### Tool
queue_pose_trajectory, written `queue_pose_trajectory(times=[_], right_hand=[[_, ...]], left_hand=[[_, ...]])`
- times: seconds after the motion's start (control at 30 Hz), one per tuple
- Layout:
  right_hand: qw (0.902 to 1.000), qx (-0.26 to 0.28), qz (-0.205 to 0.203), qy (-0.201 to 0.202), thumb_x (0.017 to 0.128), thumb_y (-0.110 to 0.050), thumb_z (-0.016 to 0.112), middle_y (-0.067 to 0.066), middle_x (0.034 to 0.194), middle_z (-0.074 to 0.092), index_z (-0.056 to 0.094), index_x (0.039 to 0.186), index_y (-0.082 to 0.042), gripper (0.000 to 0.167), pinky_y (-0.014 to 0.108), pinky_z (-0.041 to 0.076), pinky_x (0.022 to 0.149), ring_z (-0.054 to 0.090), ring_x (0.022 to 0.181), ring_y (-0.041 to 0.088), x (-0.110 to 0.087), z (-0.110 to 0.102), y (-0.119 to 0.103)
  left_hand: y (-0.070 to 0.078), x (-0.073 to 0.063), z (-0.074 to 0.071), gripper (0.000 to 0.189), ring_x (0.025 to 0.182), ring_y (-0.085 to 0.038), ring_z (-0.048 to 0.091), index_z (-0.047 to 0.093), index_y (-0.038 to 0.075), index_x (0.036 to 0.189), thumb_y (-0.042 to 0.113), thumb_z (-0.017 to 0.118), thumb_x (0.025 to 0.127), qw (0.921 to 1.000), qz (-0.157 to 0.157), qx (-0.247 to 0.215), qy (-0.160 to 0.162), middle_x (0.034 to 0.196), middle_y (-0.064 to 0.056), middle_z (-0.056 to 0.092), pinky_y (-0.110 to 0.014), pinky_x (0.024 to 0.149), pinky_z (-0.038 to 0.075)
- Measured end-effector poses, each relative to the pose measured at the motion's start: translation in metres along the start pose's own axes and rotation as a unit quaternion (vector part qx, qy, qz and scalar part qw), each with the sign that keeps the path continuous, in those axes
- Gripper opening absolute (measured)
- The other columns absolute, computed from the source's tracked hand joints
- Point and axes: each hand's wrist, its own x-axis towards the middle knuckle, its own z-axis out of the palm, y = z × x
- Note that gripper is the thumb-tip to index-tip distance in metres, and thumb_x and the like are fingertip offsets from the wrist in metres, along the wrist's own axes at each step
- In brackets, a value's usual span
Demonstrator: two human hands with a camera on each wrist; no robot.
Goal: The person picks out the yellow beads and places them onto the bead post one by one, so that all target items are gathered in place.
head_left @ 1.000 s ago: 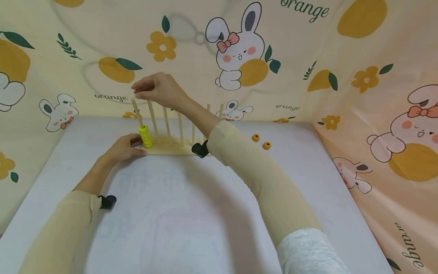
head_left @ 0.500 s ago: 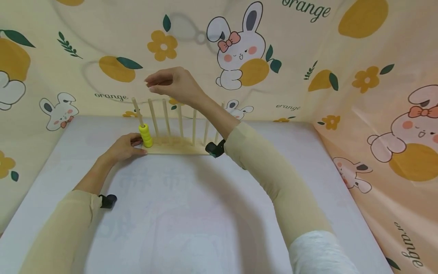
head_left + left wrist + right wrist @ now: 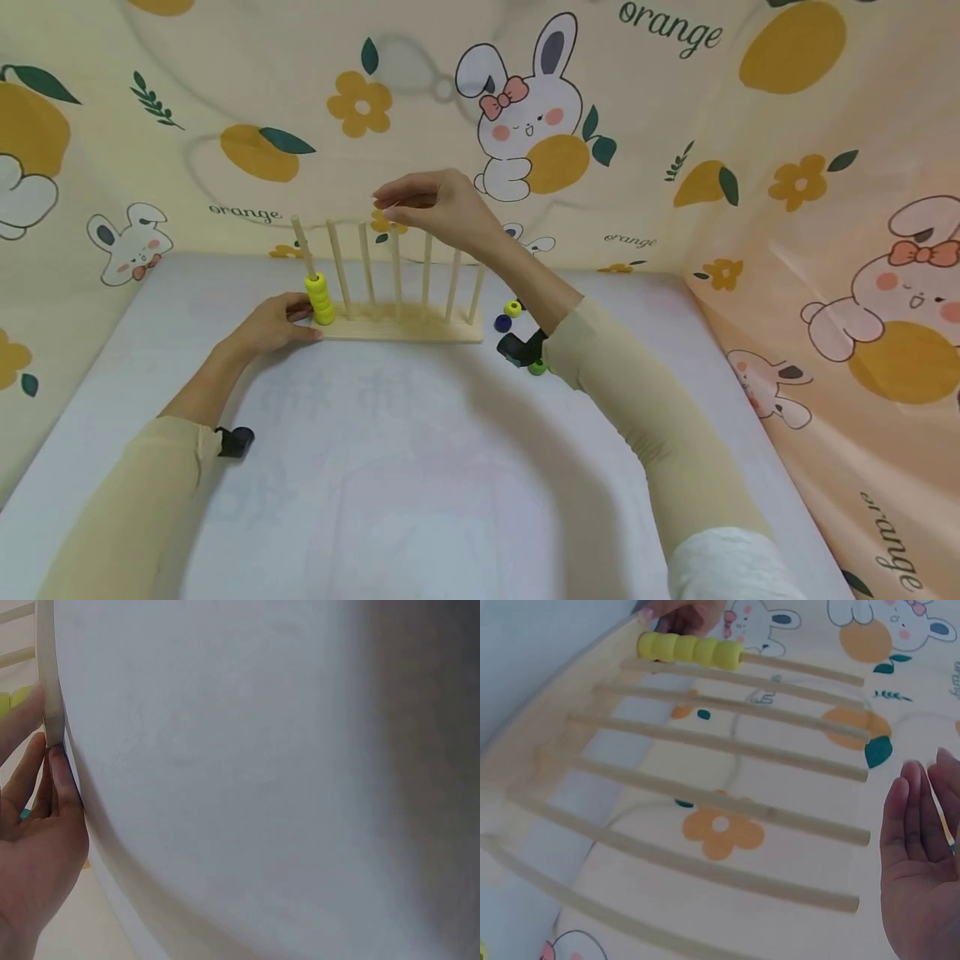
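The fingers of the right hand (image 3: 446, 208) extend side by side, the thumb set slightly apart from them, with nothing held; the hand is above the tops of the middle pegs, clear of them. The fingers and thumb of the left hand (image 3: 273, 325) are clamped on the left end of the wooden base (image 3: 405, 332), which lies flat on the white table (image 3: 420, 500). Seven pegs rise from this base in one row. The leftmost peg (image 3: 301, 242) carries a stack of yellow beads (image 3: 319, 300) at its foot, just beside the left hand. Beyond the right end of the base lie a loose yellow bead (image 3: 512, 308), a dark blue bead (image 3: 503, 323) and a green bead (image 3: 537, 367), the last partly covered by the black wrist camera (image 3: 517, 348). A rabbit-and-orange printed cloth (image 3: 660, 108) stands behind the table.
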Motion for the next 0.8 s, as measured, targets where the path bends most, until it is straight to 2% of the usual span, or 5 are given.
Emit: queue_pose_trajectory(times=[0.1, 0.23, 0.43, 0.8], right_hand=[[0.9998, 0.018, -0.001, 0.002, 0.092, -0.005, 0.07, 0.015, 0.111, 0.072, 0.071, 0.115, 0.002, 0.024, 0.03, 0.057, 0.089, 0.069, 0.099, 0.027, -0.005, -0.006, 0.01], [0.9995, 0.028, -0.012, 0.002, 0.091, -0.008, 0.072, 0.015, 0.111, 0.072, 0.072, 0.115, 0.0, 0.025, 0.031, 0.057, 0.091, 0.069, 0.1, 0.026, -0.016, -0.017, 0.02], [0.9998, 0.007, -0.009, 0.015, 0.091, -0.014, 0.073, 0.011, 0.111, 0.072, 0.073, 0.114, -0.005, 0.024, 0.032, 0.057, 0.091, 0.07, 0.099, 0.019, -0.042, -0.033, 0.029], [0.9985, -0.034, 0.029, 0.031, 0.092, -0.012, 0.072, 0.01, 0.113, 0.072, 0.073, 0.115, -0.005, 0.025, 0.03, 0.06, 0.083, 0.07, 0.098, 0.023, -0.08, -0.061, 0.05]], left_hand=[[0.001, 0.0, 0.0, 0.081, 0.14, -0.045, 0.034, 0.029, -0.012, 0.148, 0.012, 0.076, 0.088, 1.0, 0.002, -0.003, -0.001, 0.151, -0.033, 0.033, -0.052, 0.118, 0.029], [0.003, -0.002, 0.0, 0.081, 0.14, -0.046, 0.034, 0.029, -0.013, 0.148, 0.012, 0.076, 0.088, 1.0, 0.006, -0.005, -0.003, 0.151, -0.033, 0.034, -0.052, 0.117, 0.029], [0.003, -0.004, 0.001, 0.079, 0.14, -0.045, 0.035, 0.029, -0.013, 0.147, 0.01, 0.076, 0.088, 1.0, 0.006, 0.0, 0.0, 0.151, -0.033, 0.034, -0.052, 0.118, 0.029], [0.002, -0.002, 0.0, 0.08, 0.14, -0.045, 0.034, 0.028, -0.013, 0.148, 0.013, 0.075, 0.089, 1.0, 0.004, 0.003, -0.002, 0.151, -0.033, 0.034, -0.052, 0.118, 0.029]])
